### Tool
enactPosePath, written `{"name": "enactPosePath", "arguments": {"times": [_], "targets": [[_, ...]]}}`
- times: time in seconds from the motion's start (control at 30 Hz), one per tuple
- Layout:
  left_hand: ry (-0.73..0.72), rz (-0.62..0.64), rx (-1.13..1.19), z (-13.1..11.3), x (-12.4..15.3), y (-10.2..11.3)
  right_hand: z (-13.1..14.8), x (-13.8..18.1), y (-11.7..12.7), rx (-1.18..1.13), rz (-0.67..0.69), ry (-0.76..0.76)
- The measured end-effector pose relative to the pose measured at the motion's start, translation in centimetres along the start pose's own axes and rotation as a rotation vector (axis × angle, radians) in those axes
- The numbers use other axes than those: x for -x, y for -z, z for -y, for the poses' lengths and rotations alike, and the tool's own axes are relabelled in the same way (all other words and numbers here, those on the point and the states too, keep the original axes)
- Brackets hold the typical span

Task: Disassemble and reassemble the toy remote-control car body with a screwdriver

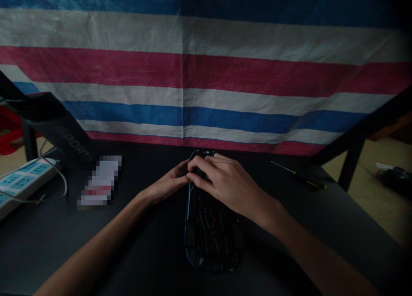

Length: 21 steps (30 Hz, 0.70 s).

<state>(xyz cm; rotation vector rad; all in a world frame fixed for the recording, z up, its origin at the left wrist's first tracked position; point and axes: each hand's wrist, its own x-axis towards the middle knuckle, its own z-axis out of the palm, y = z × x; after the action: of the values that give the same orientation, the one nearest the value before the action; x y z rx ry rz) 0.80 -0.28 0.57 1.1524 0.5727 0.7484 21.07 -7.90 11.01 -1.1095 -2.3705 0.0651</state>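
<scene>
A dark oblong device (210, 236) with an open, ribbed black body and a thin blue edge lies lengthwise on the black table (128, 244) in front of me. Both hands meet at its far end. My left hand (170, 182) comes in from the left with fingers curled against the device's far left corner. My right hand (222, 180) lies over the far end, fingers bent and pressed together on a small dark part there. What the fingertips pinch is hidden in the dim light.
A slim screwdriver (298, 175) with a yellow-tipped handle lies right of the hands. A white power strip (22, 182) with a cable sits at the left edge, next to a small card (101, 180). A striped red, white and blue tarp (206, 81) hangs behind the table.
</scene>
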Motion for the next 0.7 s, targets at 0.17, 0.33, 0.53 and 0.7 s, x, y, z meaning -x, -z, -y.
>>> {"name": "enactPosePath", "arguments": {"times": [0.17, 0.33, 0.53, 0.7], "targets": [[-0.025, 0.043, 0.008, 0.18, -0.12, 0.12, -0.04, 0.11, -0.26, -0.03, -0.021, 0.05], [0.002, 0.005, -0.005, 0.22, -0.12, 0.26, -0.03, 0.02, 0.05, 0.027, -0.037, 0.044], [-0.037, 0.017, -0.006, 0.0, -0.1, 0.04, 0.17, -0.04, -0.07, 0.036, -0.071, 0.0], [-0.029, 0.016, -0.026, 0.04, -0.16, 0.15, 0.41, -0.11, -0.38, -0.006, -0.071, 0.023]]}}
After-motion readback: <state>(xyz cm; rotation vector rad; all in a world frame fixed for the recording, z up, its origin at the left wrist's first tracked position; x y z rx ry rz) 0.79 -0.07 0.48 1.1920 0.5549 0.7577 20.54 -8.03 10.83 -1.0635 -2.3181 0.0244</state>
